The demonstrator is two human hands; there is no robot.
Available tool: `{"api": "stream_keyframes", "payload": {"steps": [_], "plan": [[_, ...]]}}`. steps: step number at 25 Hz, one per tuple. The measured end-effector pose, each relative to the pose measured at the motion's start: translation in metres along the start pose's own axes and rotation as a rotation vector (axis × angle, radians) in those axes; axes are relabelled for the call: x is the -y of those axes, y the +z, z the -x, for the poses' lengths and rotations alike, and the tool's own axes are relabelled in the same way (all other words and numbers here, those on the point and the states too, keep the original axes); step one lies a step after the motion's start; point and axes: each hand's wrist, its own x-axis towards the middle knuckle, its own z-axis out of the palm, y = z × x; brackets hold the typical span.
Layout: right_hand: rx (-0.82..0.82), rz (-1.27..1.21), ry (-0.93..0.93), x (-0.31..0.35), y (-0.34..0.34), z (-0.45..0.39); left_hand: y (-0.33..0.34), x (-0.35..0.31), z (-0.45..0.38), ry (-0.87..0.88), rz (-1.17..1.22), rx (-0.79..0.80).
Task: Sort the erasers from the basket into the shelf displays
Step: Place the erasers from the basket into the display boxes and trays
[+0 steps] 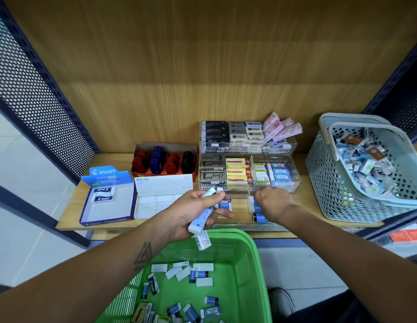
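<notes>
Erasers (pixel 179 297) lie scattered across the floor of the green basket (pixel 254 271) below the shelf edge, perhaps 20 or more, so we judge the sorting well under way but far from finished. Just above the basket, our left hand (pixel 191 213) is curled around a small bundle of long white-and-blue erasers (pixel 204 217), apparently 2 or 3, waiting for their slot. Beyond the basket's far rim, our right hand (pixel 274 203) reaches knuckles-up into the front tier of the clear acrylic display (pixel 249 173); we cannot tell whether its fingers are pinching anything, since they are hidden. That display's upper tiers look well stocked, while the front tier shows only a few blue packs. Left of the display, the Pilot box (pixel 107 201) holds just 2 erasers.
</notes>
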Motion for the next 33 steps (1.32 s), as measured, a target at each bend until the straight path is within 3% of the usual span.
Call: {"api": "stream_keyframes", "payload": {"steps": [1, 3, 5, 6, 8, 11, 13, 19, 21, 23, 26, 29, 33], "plan": [[-0.040, -0.096, -0.008, 0.002, -0.011, -0.002, -0.001, 0.000, 0.001, -0.012, 0.016, 0.012], [-0.070, -0.694, -0.035, 0.010, -0.032, -0.005, -0.004, 0.000, 0.001, -0.031, 0.051, 0.031], [0.153, -1.516, -0.142, 0.027, -0.050, 0.005, -0.007, 0.000, 0.002, -0.038, 0.085, 0.056], [0.233, -1.741, -0.195, 0.034, -0.051, 0.007, -0.008, 0.000, 0.002, -0.041, 0.092, 0.066], [0.223, -1.814, -0.260, 0.042, -0.046, 0.009, -0.011, -0.001, 0.002, -0.052, 0.088, 0.055], [0.039, -1.738, -0.180, 0.042, -0.038, 0.000, -0.015, 0.000, 0.002, -0.061, 0.041, -0.040], [-0.001, -1.747, -0.137, 0.044, -0.035, -0.005, -0.019, 0.002, 0.001, -0.040, 0.019, -0.117], [0.110, -2.049, -0.113, 0.052, -0.033, -0.006, -0.021, 0.000, -0.003, -0.031, 0.032, -0.158], [0.130, -2.021, -0.098, 0.047, -0.035, -0.007, -0.021, 0.002, -0.005, -0.045, -0.013, -0.166], [0.104, -1.805, -0.004, 0.044, -0.031, -0.010, -0.022, 0.003, -0.007, -0.060, -0.036, -0.204], [0.087, -1.281, 0.086, 0.044, -0.014, -0.017, -0.029, 0.004, -0.009, -0.067, -0.030, -0.238], [0.098, -0.683, -0.027, 0.044, -0.002, -0.021, -0.032, 0.006, -0.007, -0.075, -0.042, -0.227], [0.076, -0.582, -0.057, 0.049, 0.010, -0.028, -0.031, 0.008, -0.005, -0.090, -0.058, -0.221]]}}
